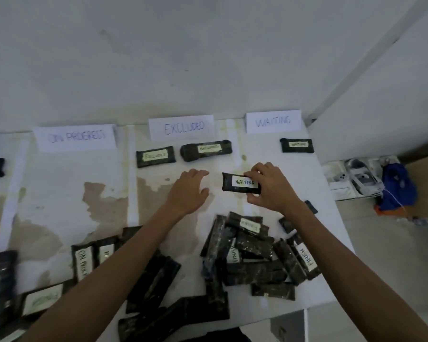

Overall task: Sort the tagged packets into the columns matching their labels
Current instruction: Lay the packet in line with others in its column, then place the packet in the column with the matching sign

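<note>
A WAITING packet (pixel 240 183) is pinched in the right hand (pixel 269 187) above the desk (pixel 59 174), below the WAITING sign (pixel 273 121). The left hand (pixel 188 191) is held open, grasping nothing.

Dark packet tagged WAITING (pixel 241 183), label face up, lengthwise sideways, pinched at its right end in my right hand (pixel 269 187), above heap. Loose heap of dark packets (pixel 252 255) lies near me, some white tags reading FINISH, packets overlapping at angles. Beyond heap, two EXCLUDED packets (pixel 183 154) lie side by side under EXCLUDED sign (pixel 182 127). One WAITING packet (pixel 297 145) lies flat under WAITING sign (pixel 273 121). ON PROGRESS sign (pixel 76 138) farther left; more packets (pixel 92 260) left of heap.
</note>
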Motion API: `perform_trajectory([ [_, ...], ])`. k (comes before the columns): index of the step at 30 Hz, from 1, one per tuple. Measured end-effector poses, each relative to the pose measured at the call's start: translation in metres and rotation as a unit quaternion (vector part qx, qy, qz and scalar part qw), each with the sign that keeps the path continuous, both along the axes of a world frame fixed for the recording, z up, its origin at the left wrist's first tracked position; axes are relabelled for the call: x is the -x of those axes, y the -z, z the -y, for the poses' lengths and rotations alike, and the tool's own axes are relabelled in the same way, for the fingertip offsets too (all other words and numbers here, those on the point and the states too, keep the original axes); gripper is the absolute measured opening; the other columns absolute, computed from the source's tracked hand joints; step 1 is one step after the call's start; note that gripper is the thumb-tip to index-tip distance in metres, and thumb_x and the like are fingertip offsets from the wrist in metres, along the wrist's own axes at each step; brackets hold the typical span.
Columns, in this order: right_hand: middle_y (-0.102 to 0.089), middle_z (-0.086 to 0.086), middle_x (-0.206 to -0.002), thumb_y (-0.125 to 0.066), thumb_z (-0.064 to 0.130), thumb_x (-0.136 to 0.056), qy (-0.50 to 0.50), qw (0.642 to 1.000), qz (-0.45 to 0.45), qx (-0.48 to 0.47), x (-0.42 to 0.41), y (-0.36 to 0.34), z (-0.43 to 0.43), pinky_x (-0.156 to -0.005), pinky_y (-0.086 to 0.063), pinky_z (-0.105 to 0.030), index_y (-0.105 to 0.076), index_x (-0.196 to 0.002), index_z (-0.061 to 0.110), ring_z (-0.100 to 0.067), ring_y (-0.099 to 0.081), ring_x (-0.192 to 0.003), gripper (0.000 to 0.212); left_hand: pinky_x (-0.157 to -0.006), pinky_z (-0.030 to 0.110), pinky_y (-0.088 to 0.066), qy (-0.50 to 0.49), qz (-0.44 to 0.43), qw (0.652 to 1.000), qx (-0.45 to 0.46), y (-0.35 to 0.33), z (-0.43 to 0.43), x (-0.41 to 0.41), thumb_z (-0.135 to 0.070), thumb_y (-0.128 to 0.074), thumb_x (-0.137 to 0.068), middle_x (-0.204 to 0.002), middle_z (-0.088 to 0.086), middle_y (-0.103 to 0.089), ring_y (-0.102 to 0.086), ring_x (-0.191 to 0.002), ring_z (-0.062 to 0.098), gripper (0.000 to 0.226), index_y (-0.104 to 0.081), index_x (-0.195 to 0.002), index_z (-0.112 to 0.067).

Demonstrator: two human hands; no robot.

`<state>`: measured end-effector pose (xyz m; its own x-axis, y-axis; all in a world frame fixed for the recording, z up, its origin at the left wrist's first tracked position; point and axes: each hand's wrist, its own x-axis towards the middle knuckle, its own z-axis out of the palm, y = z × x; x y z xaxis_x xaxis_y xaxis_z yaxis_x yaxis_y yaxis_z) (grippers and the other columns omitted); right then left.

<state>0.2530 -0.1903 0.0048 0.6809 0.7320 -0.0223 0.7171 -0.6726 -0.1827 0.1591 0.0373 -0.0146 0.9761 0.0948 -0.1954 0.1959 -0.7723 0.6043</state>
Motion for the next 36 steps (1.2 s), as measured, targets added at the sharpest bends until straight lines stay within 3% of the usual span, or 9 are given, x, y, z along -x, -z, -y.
perform_trajectory([
  [9,-0.063,-0.013,-0.091,-0.080,0.025,-0.056,0.049,0.998,-0.019,0.037,-0.105,0.061,0.042,-0.065,-0.045,-0.039,-0.067,-0.104,0.008,-0.034,-0.056,-0.076,0.052,-0.104,0.043,-0.032,0.050,0.008,0.995,-0.082,0.072,0.061,-0.077,-0.013,-0.057,-0.081,-0.139,0.013,-0.044,-0.037,-0.130,0.031,0.051,-0.048,-0.131,-0.010],
  [13,-0.062,-0.015,-0.096,-0.079,0.022,-0.057,0.049,0.998,0.008,0.031,-0.141,0.084,0.041,-0.070,-0.045,-0.042,-0.067,-0.105,0.008,-0.037,-0.056,-0.080,0.051,-0.090,0.045,-0.046,0.026,0.050,0.992,-0.112,0.096,0.071,-0.094,-0.012,-0.064,-0.071,-0.125,0.017,-0.054,-0.049,-0.114,0.035,0.047,-0.059,-0.117,-0.008],
  [16,-0.061,-0.015,-0.098,-0.076,0.020,-0.060,0.052,0.998,0.020,0.021,-0.163,0.091,0.035,-0.072,-0.043,-0.041,-0.066,-0.108,0.008,-0.037,-0.055,-0.083,0.050,-0.085,0.042,-0.044,0.006,0.077,0.989,-0.123,0.103,0.073,-0.099,-0.014,-0.063,-0.069,-0.118,0.015,-0.054,-0.050,-0.106,0.033,0.041,-0.060,-0.110,-0.009],
  [21,-0.055,-0.017,-0.115,-0.069,0.022,-0.075,0.051,0.998,0.001,0.035,-0.178,0.091,0.028,-0.083,-0.036,-0.042,-0.059,-0.124,0.010,-0.038,-0.048,-0.101,0.051,-0.086,0.040,-0.043,0.014,0.085,0.987,-0.138,0.106,0.074,-0.096,-0.019,-0.054,-0.072,-0.117,0.014,-0.053,-0.047,-0.107,0.031,0.039,-0.058,-0.110,-0.009],
  [27,-0.050,-0.016,-0.127,-0.067,0.023,-0.079,0.063,0.997,-0.022,0.022,-0.158,0.080,0.025,-0.090,-0.034,-0.042,-0.052,-0.131,0.010,-0.036,-0.045,-0.110,0.055,-0.087,0.043,-0.043,0.039,0.043,0.989,-0.134,0.087,0.069,-0.097,-0.016,-0.053,-0.072,-0.118,0.016,-0.054,-0.048,-0.108,0.035,0.040,-0.061,-0.110,-0.008],
  [30,-0.051,-0.016,-0.127,-0.064,0.020,-0.083,0.060,0.995,-0.075,-0.002,-0.123,0.066,0.022,-0.095,-0.035,-0.043,-0.054,-0.129,0.009,-0.035,-0.045,-0.114,0.049,-0.086,0.044,-0.044,0.045,0.035,0.992,-0.115,0.076,0.067,-0.085,-0.015,-0.054,-0.075,-0.117,0.015,-0.055,-0.049,-0.107,0.035,0.038,-0.062,-0.111,-0.007],
  [32,-0.053,-0.013,-0.126,-0.063,0.020,-0.085,0.070,0.984,-0.160,-0.025,-0.093,0.057,0.021,-0.098,-0.036,-0.041,-0.054,-0.128,0.011,-0.031,-0.046,-0.116,0.045,-0.085,0.043,-0.043,0.043,0.027,0.993,-0.104,0.070,0.065,-0.073,-0.013,-0.058,-0.077,-0.117,0.013,-0.055,-0.048,-0.107,0.034,0.036,-0.062,-0.112,-0.007],
  [36,-0.058,-0.006,-0.116,-0.067,0.033,-0.082,0.044,0.945,-0.324,0.014,-0.029,0.045,0.020,-0.090,-0.046,-0.034,-0.052,-0.129,0.018,-0.018,-0.053,-0.098,0.052,-0.081,0.042,-0.045,0.044,0.010,0.996,-0.073,0.064,0.065,-0.041,-0.019,-0.053,-0.076,-0.111,0.011,-0.057,-0.048,-0.103,0.033,0.036,-0.062,-0.110,-0.009],
])
